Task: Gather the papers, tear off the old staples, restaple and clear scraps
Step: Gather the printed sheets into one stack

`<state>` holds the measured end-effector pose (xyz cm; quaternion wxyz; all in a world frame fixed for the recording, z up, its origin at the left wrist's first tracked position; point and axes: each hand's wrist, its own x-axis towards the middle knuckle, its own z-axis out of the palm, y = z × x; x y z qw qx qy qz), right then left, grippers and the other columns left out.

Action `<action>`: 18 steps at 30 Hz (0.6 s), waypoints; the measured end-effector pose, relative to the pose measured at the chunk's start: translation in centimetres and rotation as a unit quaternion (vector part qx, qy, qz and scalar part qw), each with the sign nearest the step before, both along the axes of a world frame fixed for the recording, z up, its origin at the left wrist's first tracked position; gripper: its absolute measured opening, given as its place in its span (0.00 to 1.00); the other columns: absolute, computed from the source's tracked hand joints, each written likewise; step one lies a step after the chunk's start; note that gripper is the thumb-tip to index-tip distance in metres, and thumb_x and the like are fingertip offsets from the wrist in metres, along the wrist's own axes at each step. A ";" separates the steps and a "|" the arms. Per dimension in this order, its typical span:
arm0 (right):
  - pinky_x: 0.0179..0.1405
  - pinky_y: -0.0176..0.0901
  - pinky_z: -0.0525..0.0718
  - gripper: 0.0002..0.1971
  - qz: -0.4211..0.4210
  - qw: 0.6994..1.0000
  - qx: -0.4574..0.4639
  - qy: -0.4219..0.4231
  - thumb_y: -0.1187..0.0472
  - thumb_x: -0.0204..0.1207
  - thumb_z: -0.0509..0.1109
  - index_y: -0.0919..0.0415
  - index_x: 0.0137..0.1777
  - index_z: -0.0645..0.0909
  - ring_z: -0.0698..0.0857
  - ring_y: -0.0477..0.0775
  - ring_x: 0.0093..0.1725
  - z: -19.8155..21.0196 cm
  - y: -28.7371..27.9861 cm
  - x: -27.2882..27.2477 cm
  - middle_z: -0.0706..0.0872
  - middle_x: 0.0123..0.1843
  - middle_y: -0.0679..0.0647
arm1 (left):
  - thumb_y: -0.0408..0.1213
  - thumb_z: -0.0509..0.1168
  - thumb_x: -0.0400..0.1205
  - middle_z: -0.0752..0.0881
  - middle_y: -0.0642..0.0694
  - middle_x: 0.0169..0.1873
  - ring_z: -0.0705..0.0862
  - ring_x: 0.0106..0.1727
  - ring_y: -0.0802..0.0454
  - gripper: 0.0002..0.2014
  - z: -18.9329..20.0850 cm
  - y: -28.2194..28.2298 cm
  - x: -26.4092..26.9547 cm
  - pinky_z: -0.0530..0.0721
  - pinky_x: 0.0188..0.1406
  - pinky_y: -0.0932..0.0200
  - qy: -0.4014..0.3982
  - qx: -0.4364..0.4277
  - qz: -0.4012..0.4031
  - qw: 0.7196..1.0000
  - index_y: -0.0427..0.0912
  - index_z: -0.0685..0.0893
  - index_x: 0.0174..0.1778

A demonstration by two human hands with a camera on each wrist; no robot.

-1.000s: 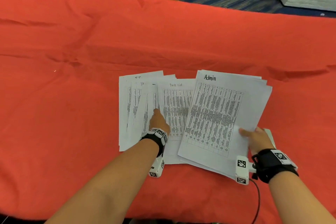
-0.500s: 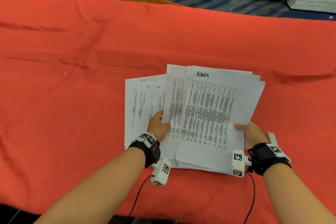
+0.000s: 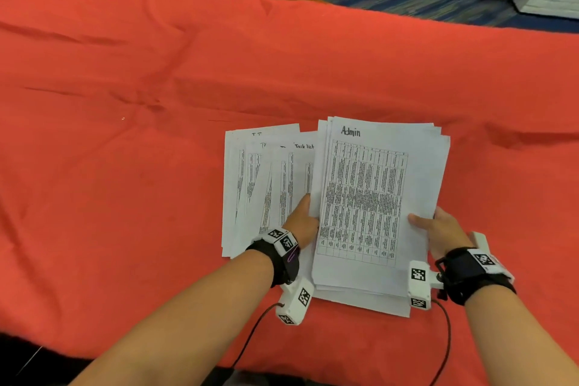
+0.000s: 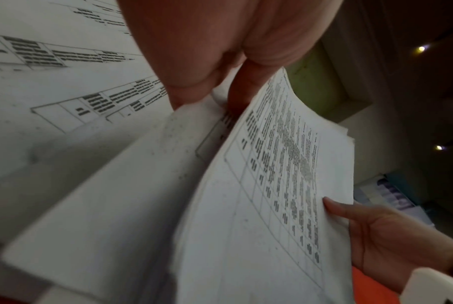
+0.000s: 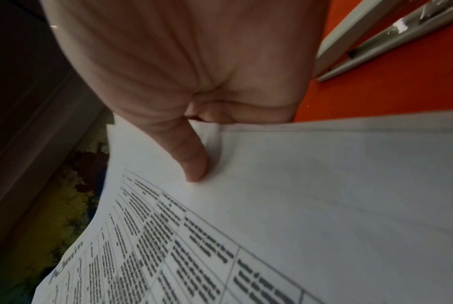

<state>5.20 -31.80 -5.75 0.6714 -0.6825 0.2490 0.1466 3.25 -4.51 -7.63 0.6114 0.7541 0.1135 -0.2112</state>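
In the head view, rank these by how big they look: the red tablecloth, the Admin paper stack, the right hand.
1. red tablecloth, covering most of the frame
2. Admin paper stack
3. right hand, smallest, partly hidden under the stack's edge

— Where could a hand pass?
— Over the broad red surface [image 3: 109, 197] left of and beyond the fanned papers [image 3: 266, 178].
— What blocks the right?
— The "Admin" stack [image 3: 372, 197], with a stapler [image 5: 355, 35] lying just beside it.
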 end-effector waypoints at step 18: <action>0.52 0.56 0.83 0.15 -0.113 0.993 -0.017 -0.024 0.77 0.75 0.66 0.56 0.48 0.82 0.85 0.60 0.46 0.5 -4.1 -2.7 0.86 0.50 0.57 | 0.29 0.68 0.78 0.77 0.35 0.62 0.80 0.61 0.40 0.31 -2.8 0.6 2.8 0.83 0.56 0.50 0.041 0.290 0.044 0.955 0.33 0.61 0.74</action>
